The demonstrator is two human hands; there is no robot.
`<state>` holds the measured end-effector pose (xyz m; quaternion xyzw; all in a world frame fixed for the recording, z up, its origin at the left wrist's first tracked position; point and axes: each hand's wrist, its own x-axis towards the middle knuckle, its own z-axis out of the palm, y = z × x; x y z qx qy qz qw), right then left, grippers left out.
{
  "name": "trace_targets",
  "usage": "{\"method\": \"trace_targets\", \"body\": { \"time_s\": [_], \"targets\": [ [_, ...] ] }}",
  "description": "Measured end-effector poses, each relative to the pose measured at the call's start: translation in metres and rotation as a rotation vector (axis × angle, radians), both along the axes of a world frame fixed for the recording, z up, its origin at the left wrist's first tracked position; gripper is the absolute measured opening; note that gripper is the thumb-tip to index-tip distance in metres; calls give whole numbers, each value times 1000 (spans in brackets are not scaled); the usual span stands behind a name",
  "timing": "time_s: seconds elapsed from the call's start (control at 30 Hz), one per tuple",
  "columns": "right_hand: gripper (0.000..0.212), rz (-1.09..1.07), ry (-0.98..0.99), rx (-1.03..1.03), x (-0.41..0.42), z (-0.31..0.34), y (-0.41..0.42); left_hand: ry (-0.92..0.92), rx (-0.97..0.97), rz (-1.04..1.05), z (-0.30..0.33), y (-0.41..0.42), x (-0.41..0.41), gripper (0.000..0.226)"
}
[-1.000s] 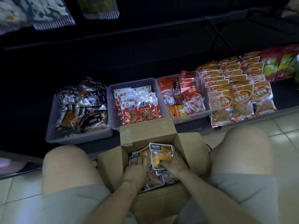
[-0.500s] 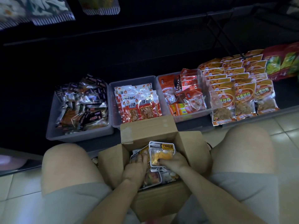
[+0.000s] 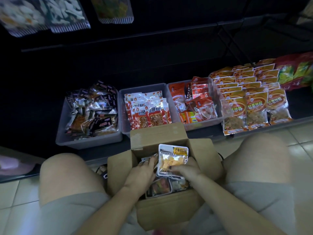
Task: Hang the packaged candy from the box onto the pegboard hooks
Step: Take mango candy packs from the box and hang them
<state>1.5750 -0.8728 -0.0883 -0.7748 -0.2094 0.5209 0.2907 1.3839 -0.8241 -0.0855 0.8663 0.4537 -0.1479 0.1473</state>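
Raised slightly since the earlier frames, mango candy packet (image 3: 171, 159) now stands more upright above the open cardboard box (image 3: 171, 211), its yellow label corner toward the far flap. Right hand (image 3: 186, 169): fingers curled over the packet's lower right edge, gripping it. Left hand (image 3: 144, 172): lies against the packet's left edge, fingers reaching into the box among further packets; whether it pinches anything cannot be told, as the fingertips are partly hidden behind the packet. Both hands close together, packet between them. Loose candy packets (image 3: 160, 185) remain inside the box below the hands, prints dim and hard to read. Box sits between the person's bare knees, on a pale tiled floor (image 3: 301, 138). Beyond the box, on a dark low shelf: grey bin of black-and-silver snack packets (image 3: 92, 109); grey bin of red-and-white snack packets (image 3: 147, 111); clear bin of red snack packets (image 3: 194, 100); rows of orange snack packets (image 3: 250, 92) lying overlapped; red-and-green bags (image 3: 298, 72) at the far right, cut by the frame edge. Hanging packets (image 3: 67, 14) at upper left, blurred and cut off at the top. Shelving behind is very dark; hooks not discernible.
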Motion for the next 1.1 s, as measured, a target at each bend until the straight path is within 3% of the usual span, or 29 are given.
{"method": "trace_targets", "body": {
  "time_s": [0.33,0.53,0.73,0.9,1.1],
  "targets": [
    [34,-105,61,199,9,35,-4,-262,-9,204,41,-3,-15,56],
    [32,-104,91,237,13,50,-9,-436,130,309,73,-1,-24,49],
    [30,-151,543,228,-11,62,-8,-360,413,-70,66,-8,-22,69],
    [38,-111,669,256,-15,74,-15,-419,476,-156,52,-15,-26,87],
    [40,-44,717,323,-19,79,-22,-482,511,-196,48,-19,-22,72]
  ]
}}
